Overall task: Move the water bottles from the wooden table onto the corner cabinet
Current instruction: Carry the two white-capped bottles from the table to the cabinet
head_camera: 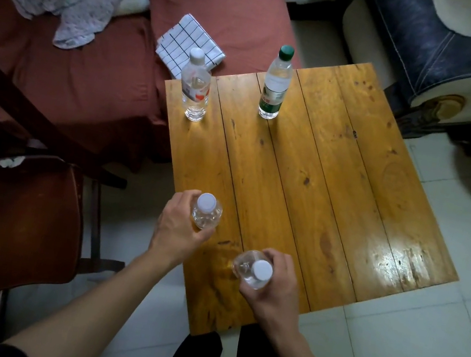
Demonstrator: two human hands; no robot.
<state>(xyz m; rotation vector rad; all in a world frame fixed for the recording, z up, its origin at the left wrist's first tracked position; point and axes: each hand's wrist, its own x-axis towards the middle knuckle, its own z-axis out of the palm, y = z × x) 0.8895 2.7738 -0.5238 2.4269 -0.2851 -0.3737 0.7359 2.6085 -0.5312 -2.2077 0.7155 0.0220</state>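
Each hand's grip wraps one bottle: left hand (179, 228) holds near-left bottle (207, 211), right hand (272, 285) near-right bottle (252, 269), ready to lift both off the desk (337, 180).

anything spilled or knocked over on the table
Nothing stands out. The green-capped bottle and far white-capped bottle stand upright; the left hand and right hand each hold one. No spill on the wooden table.

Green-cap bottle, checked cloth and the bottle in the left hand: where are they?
Green-cap bottle (273, 90): head view, on its label.
Checked cloth (186, 40): head view, on its middle.
Bottle in the left hand (206, 202): head view, on its white cap.
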